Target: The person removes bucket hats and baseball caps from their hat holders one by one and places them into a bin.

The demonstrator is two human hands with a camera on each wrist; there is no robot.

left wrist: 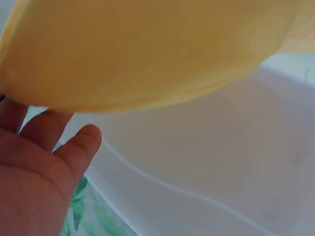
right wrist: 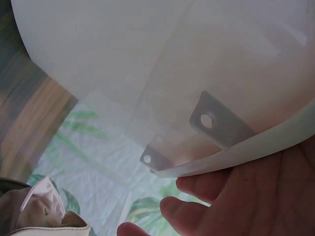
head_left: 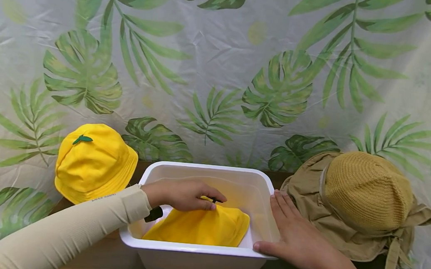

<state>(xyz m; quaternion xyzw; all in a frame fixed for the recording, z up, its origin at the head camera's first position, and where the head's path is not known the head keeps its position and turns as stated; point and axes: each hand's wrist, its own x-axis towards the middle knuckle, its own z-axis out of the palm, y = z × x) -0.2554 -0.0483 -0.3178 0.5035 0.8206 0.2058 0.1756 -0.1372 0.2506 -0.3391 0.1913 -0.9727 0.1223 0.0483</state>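
A yellow bucket hat (head_left: 201, 226) is inside a white plastic basin (head_left: 192, 248). My left hand (head_left: 186, 195) reaches in over the basin's left side and pinches the hat near its top, where a small dark stem shows. The left wrist view has the hat's yellow cloth (left wrist: 147, 54) large above the left fingers. My right hand (head_left: 300, 240) rests on the basin's right rim, fingers straight and thumb spread toward the front corner. From the right wrist, the basin's outer wall (right wrist: 108, 54) and grey tabs (right wrist: 224, 123) under the rim are visible.
Another yellow hat (head_left: 95, 163) with a green leaf trim stands left of the basin. To the right lies a khaki hat (head_left: 305, 191) with a mustard knitted hat (head_left: 369, 191) on top. Behind hangs a leaf-patterned curtain (head_left: 212, 67). The table (head_left: 98, 251) is dark wood.
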